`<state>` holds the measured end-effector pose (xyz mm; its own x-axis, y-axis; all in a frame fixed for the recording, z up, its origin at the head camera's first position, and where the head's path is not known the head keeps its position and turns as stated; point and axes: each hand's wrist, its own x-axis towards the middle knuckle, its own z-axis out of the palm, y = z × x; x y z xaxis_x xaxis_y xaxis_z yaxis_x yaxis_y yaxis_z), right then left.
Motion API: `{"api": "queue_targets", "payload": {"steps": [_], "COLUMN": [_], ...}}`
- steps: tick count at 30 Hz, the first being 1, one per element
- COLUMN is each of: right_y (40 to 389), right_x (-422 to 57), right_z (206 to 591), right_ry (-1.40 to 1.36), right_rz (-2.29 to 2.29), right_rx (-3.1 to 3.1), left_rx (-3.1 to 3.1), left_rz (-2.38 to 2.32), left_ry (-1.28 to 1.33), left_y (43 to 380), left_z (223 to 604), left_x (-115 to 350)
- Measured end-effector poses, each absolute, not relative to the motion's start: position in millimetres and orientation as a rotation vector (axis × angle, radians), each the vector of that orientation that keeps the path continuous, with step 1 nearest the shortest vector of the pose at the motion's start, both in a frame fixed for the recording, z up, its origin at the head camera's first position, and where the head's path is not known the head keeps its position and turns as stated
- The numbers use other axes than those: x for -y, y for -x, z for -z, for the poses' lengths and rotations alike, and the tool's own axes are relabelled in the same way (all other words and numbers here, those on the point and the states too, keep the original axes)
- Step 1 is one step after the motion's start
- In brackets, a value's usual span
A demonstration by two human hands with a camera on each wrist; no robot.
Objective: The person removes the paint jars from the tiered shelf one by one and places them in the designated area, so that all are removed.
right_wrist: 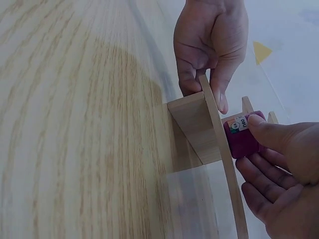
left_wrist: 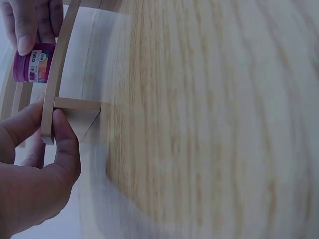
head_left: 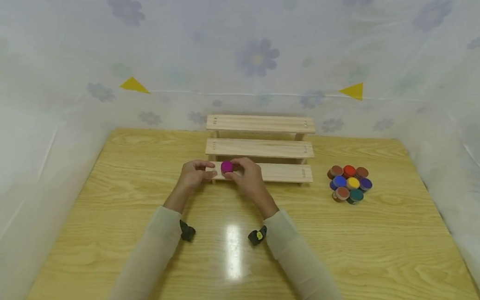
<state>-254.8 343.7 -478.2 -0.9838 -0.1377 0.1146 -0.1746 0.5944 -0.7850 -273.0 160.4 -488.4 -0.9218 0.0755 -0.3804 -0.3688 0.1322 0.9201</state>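
Note:
A small magenta paint jar stands near the left end of the lowest step of a three-step wooden shelf. My right hand holds the jar from its right side, thumb against the label in the right wrist view. At the left end of that same step, my left hand grips the board, with the thumb on top and fingers underneath. The jar's label faces the front, and its base meets the board.
A cluster of several paint jars in red, brown, blue, yellow, purple and green sits on the wooden table, right of the shelf. A flower-patterned curtain hangs behind and at both sides, carrying yellow triangles.

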Motion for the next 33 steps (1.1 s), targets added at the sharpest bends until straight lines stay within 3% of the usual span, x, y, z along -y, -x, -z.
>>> {"api": "queue_targets", "payload": {"steps": [18, 33], "right_y": [239.1, 227.9], "right_x": [-356.7, -398.6], "right_z": [452.9, 438.5], "right_ry": [-0.179, -0.255], "right_rz": [-1.473, -1.338], "right_rx": [2.785, 2.714], "left_rx": [-2.073, -2.055], "left_rz": [-1.868, -1.885], "left_ry": [0.311, 0.287], "left_y": [272.4, 274.0], "left_z": [491.3, 491.5], "left_x": [-160.1, -159.9]}}
